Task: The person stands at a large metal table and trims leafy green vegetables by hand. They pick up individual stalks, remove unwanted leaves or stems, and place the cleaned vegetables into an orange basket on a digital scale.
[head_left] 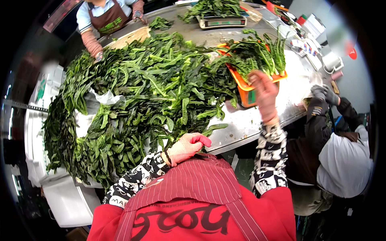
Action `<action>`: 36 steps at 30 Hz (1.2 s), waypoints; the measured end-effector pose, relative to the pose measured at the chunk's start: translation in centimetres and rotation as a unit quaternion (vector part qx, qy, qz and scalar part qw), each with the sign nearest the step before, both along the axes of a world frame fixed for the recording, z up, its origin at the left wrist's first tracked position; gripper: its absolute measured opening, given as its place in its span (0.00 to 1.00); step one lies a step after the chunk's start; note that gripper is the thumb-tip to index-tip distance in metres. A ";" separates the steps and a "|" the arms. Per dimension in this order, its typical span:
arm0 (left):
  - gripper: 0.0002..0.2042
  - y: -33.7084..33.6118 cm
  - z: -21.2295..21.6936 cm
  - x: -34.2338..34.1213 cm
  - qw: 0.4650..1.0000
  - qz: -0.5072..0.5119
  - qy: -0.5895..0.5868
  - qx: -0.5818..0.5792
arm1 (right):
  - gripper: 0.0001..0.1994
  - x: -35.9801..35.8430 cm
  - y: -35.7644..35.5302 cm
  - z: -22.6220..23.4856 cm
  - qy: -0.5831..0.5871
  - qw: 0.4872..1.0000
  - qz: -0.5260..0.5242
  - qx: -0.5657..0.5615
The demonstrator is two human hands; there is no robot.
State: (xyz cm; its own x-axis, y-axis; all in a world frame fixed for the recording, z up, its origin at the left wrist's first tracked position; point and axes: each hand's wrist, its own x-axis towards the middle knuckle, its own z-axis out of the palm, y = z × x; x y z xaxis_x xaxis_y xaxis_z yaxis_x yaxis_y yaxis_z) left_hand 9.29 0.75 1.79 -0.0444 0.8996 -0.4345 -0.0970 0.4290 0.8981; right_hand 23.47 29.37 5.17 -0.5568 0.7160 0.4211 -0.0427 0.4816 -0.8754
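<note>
A broad heap of dark green leafy vegetables (pixel 161 80) covers the left and middle of the metal table. My left hand (pixel 185 148), in a pale pink glove with red fingertips, is curled at the table's near edge beside the heap. Whatever its fingers may hold is hidden. My right hand (pixel 264 96), blurred by motion, is raised over the near side of an orange basket (pixel 246 93); its fingers look loosely extended, with nothing visible in them. Leafy greens (pixel 257 56) fill that basket and stick up past its rim, their pale stems toward the right.
A scale (pixel 222 22) loaded with greens stands at the far side. Across the table at far left is a person in a brown apron (pixel 110 18). To the right, a co-worker's grey-gloved hands (pixel 325 94) are near a clear bag. A white plastic sheet (pixel 105 97) lies among the leaves.
</note>
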 end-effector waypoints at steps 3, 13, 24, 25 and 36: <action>0.09 -1.3 0.2 -0.4 0.999 0.010 -0.041 0.016 | 0.10 -4.5 -5.8 -3.0 -0.085 0.985 0.057 0.142; 0.10 -2.8 1.3 -1.0 0.999 0.010 0.036 -0.020 | 0.28 -15.9 -7.5 -7.1 -0.280 0.816 0.239 0.447; 0.07 -10.3 -1.1 -3.9 0.953 0.258 0.080 0.139 | 0.22 -19.4 -10.0 1.0 -0.267 0.819 0.164 0.482; 0.07 -11.0 -1.8 -4.2 0.939 0.272 0.109 0.180 | 0.26 -20.0 -11.0 1.2 -0.371 0.763 0.198 0.491; 0.08 -16.8 1.0 -5.5 0.858 0.487 -0.044 0.158 | 0.11 -38.1 -26.7 1.6 -0.199 0.840 0.504 0.028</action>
State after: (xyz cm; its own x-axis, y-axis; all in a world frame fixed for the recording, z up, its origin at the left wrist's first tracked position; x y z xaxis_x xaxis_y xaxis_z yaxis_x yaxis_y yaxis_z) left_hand 3.83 -16.03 2.75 -0.8217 0.5273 -0.2162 -0.3442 -0.1568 0.9257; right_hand -14.63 2.62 6.74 -0.9731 -0.2172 0.0762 -0.1631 0.4170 -0.8942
